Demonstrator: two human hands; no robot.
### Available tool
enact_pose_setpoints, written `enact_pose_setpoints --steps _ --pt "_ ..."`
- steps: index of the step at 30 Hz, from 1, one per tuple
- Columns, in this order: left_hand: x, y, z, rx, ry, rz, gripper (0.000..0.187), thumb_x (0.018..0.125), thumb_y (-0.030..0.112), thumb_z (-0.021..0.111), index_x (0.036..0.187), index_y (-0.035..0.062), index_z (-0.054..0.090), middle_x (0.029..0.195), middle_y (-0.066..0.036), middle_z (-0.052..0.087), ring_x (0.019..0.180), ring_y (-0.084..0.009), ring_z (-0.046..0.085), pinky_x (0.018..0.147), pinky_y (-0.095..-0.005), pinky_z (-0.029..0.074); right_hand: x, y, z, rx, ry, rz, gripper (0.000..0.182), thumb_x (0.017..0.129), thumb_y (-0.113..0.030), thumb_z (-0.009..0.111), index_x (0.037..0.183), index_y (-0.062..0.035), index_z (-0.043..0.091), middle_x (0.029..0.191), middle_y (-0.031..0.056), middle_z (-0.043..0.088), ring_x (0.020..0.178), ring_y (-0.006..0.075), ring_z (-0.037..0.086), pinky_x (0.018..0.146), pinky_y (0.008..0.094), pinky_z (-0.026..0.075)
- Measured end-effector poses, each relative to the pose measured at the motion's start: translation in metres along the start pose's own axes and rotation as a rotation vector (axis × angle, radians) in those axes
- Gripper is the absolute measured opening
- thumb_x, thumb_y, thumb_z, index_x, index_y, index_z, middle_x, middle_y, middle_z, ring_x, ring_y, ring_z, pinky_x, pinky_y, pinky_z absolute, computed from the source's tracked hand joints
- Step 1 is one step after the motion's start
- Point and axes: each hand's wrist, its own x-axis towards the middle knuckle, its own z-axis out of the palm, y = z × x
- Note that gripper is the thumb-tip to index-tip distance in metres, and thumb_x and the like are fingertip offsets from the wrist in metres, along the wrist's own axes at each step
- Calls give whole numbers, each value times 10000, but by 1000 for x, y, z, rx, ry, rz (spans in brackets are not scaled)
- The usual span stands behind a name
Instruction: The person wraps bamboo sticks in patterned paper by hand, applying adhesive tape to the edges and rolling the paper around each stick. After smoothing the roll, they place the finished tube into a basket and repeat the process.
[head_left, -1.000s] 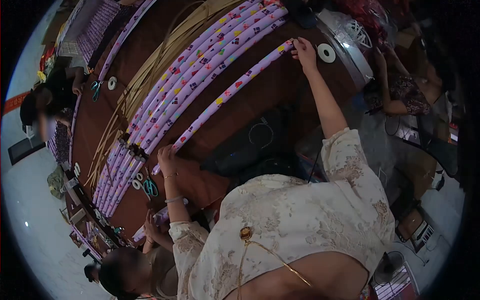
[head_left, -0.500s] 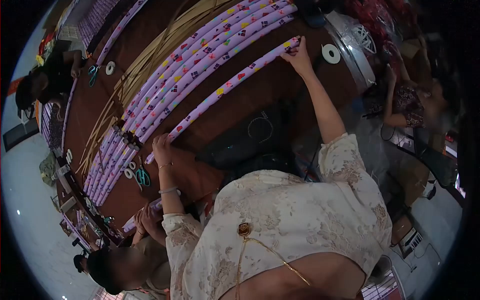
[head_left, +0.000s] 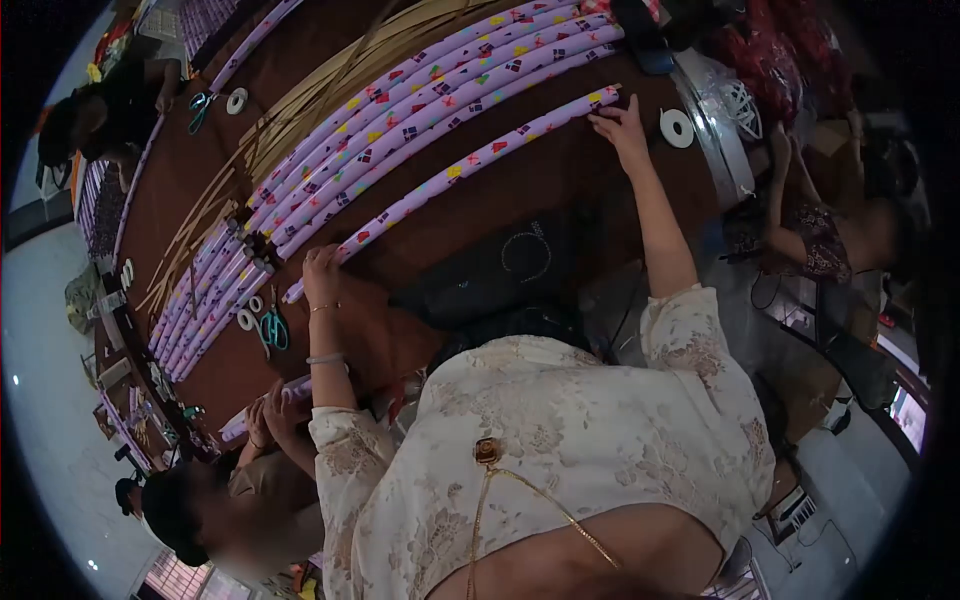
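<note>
On brown table (head_left: pixel 520 190) | hands (head_left: pixel 322 268) (head_left: pixel 622 118) at wrapped tube (head_left: pixel 450 175) ends | bare room alongside

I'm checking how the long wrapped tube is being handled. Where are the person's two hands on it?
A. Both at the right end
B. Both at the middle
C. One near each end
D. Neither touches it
C: the left hand and the right hand rest near opposite ends of the purple wrapped tube.

Both arms are stretched forward and spread wide; left hand (head_left: pixel 322 272) and right hand (head_left: pixel 624 120) are pressed down, fingers curled.
</note>
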Motion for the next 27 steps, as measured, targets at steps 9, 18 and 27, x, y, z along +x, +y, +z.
enact_pose_setpoints --steps 9,18,27 --pt "1 1 -2 -41 15 41 163 744 165 626 888 90 643 870 -118 577 850 -300 543 739 -376 444 -34 8 47 -1351 -95 -947 483 905 -305 416 1352 -173 286 1423 -5 213 1305 198 208 1021 511 163" --pt "1 -2 2 -39 33 29 171 737 200 639 864 85 651 857 -109 581 845 -288 547 737 -372 442 -41 8 56 -1361 -583 -1253 506 861 -225 484 1332 -141 318 1425 17 220 1308 195 211 1013 473 211" --pt "0 0 3 -25 15 -15 166 742 194 631 875 97 654 871 -100 586 858 -286 548 742 -372 443 -11 -16 63 -1006 -549 -1305 368 764 -137 620 1119 -122 523 1199 40 496 1079 216 499 950 380 385"
